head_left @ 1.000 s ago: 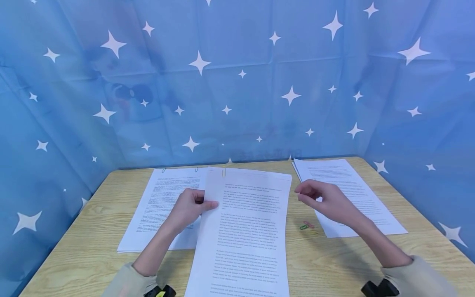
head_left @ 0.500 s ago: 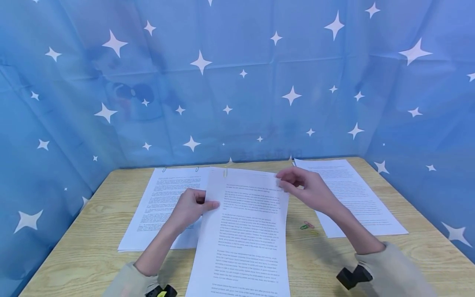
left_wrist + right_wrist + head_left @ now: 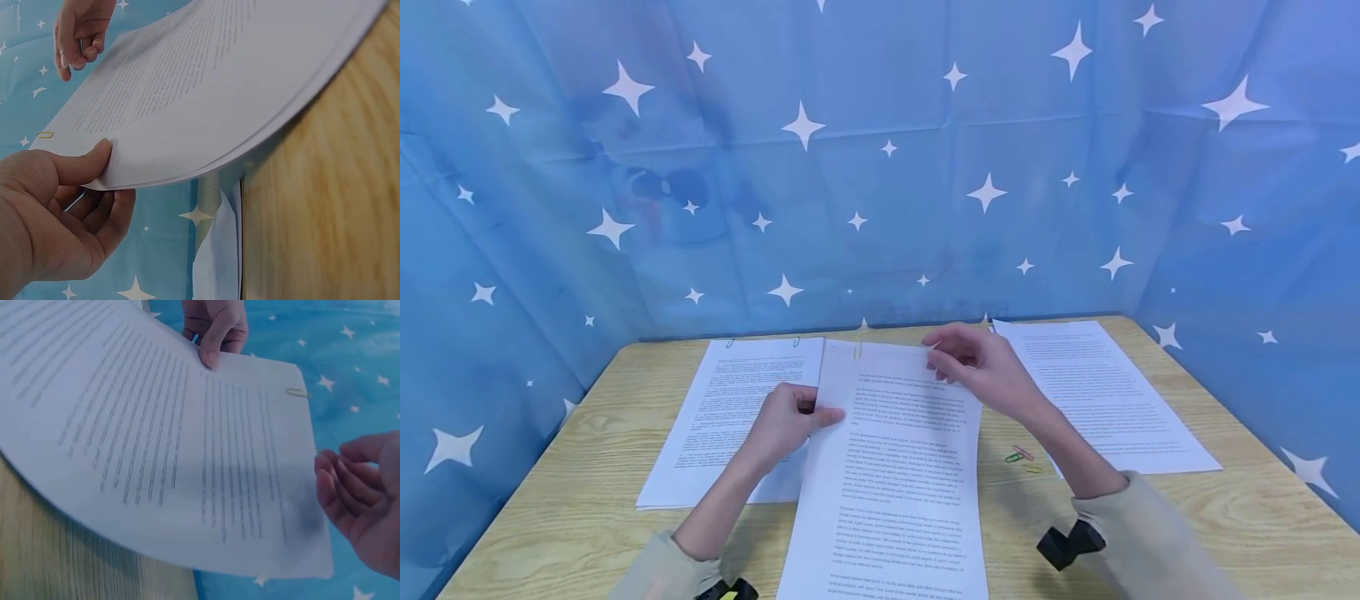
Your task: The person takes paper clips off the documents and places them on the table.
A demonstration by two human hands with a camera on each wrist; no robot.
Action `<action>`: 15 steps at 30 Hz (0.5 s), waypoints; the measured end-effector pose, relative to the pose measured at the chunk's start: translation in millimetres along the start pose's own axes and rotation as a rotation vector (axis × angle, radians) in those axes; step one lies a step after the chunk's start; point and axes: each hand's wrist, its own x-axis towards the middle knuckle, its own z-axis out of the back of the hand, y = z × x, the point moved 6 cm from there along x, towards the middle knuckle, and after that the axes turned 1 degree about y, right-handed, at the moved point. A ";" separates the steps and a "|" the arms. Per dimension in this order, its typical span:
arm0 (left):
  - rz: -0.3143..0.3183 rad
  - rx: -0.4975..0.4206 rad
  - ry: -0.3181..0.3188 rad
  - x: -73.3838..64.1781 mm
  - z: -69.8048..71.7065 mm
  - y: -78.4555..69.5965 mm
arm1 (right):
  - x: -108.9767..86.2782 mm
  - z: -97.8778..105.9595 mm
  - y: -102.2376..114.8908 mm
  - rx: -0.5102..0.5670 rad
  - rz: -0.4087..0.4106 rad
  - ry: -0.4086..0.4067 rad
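A sheaf of printed paper (image 3: 895, 467) stands tilted up in front of me, its top edge away from me. My left hand (image 3: 790, 421) grips its left edge, thumb on the front and fingers behind. A yellow paper clip (image 3: 298, 392) sits on the top edge, near that hand. My right hand (image 3: 981, 367) is at the top right corner, thumb and fingers bent close together. In the right wrist view, its fingertips (image 3: 326, 478) are right beside the top edge; whether they pinch something small cannot be made out.
On the wooden table (image 3: 550, 533), a clipped stack of printed pages (image 3: 692, 450) lies left and more printed pages (image 3: 1120, 400) lie right. Green (image 3: 1013, 457), pink and yellow paper clips lie between. A blue star-patterned curtain (image 3: 880, 208) surrounds the table.
My right hand has moved left from beside the sheaf to its top right corner. The left hand keeps its grip on the left edge.
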 end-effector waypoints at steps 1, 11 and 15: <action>-0.002 0.002 -0.001 0.2 -0.2 0.1 | 1.6 -2.6 1.0 0.008 -0.001 0.003; -0.002 0.024 -0.013 0.4 -0.6 -1.1 | 17.4 -32.3 11.2 0.068 0.040 0.022; -0.003 0.047 -0.017 0.0 -1.6 -2.4 | 22.7 -42.9 15.1 0.078 0.068 0.027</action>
